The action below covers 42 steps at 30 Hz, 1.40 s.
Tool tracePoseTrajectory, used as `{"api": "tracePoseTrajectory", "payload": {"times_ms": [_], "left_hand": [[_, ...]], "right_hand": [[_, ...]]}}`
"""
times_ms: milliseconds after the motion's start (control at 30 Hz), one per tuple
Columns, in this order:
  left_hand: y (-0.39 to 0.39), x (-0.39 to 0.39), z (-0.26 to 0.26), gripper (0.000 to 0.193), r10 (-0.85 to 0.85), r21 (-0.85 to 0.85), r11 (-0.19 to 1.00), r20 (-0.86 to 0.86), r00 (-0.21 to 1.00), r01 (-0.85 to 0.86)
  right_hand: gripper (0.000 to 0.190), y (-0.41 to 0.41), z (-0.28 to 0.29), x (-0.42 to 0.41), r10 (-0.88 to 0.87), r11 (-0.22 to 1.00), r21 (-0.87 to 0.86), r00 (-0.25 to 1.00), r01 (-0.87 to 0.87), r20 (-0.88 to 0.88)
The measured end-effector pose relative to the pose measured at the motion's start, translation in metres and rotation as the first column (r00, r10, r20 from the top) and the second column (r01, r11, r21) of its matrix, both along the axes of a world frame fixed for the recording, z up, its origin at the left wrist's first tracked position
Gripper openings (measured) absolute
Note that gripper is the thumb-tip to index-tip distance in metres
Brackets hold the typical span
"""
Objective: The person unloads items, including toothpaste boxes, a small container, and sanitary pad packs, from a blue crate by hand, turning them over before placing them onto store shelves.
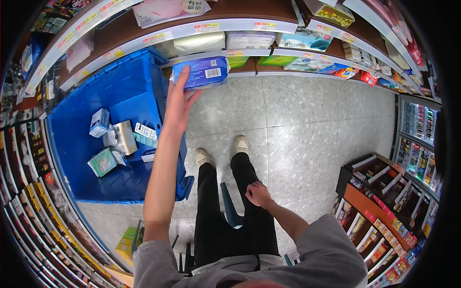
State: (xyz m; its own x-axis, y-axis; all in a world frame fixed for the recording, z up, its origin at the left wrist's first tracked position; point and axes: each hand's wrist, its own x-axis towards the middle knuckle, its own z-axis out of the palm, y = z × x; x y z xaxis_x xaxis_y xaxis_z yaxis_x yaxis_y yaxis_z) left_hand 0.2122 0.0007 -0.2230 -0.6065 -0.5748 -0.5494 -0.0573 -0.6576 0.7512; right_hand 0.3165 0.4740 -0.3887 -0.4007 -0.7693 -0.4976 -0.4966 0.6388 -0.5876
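My left hand [179,99] holds a blue-purple soft packet [200,73] with a barcode, near the front of the lower shelves and beside the right rim of a blue plastic crate [119,91]. In that crate lie a small blue-and-white box [99,122], a cream-coloured soft pack [124,137], a green-and-white pack [102,162], flat white-and-teal packages [146,134] and a small white box [148,156]. Resting on my thigh, my right hand [258,193] has its fingers curled, and nothing shows in it.
Shelves with price strips [230,26] curve across the top, bearing tissue packs [250,40] and other packaged goods. A snack rack [381,201] and a glass-doored cooler [417,140] stand at the right. More racks line the left. Grey floor tiles [302,144] lie around my feet.
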Motion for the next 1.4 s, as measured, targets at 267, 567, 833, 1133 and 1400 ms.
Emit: {"api": "tracePoseTrajectory", "payload": {"times_ms": [267, 567, 833, 1133, 1400], "left_hand": [[0.0008, -0.0009, 0.0038, 0.062, 0.023, -0.106, 0.994, 0.011, 1.0, -0.022], [-0.0024, 0.0008, 0.0021, 0.071, -0.002, -0.096, 0.995, -0.047, 0.999, -0.003], [0.0023, -0.002, 0.0086, 0.06, 0.073, -0.129, 0.988, -0.059, 0.996, -0.08], [0.0042, -0.0034, 0.0068, 0.059, 0.07, -0.138, 0.987, -0.05, 0.996, -0.076], [0.0012, -0.0034, 0.0054, 0.059, 0.093, -0.115, 0.988, -0.054, 0.994, -0.099]], "right_hand": [[0.013, -0.0029, -0.0023, -0.0009, 0.02, 1.0, -0.003, 1.0, -0.02, -0.018], [0.014, -0.0036, -0.0035, 0.0014, 0.003, 1.0, 0.002, 1.0, -0.003, 0.002], [0.014, -0.0021, -0.0004, -0.0019, -0.008, 1.0, 0.026, 1.0, 0.007, 0.019], [0.013, -0.0026, -0.0009, -0.0036, 0.006, 0.999, 0.034, 1.0, -0.006, 0.004], [0.014, -0.0032, -0.0018, -0.006, 0.006, 0.999, 0.043, 1.0, -0.007, 0.017]]}}
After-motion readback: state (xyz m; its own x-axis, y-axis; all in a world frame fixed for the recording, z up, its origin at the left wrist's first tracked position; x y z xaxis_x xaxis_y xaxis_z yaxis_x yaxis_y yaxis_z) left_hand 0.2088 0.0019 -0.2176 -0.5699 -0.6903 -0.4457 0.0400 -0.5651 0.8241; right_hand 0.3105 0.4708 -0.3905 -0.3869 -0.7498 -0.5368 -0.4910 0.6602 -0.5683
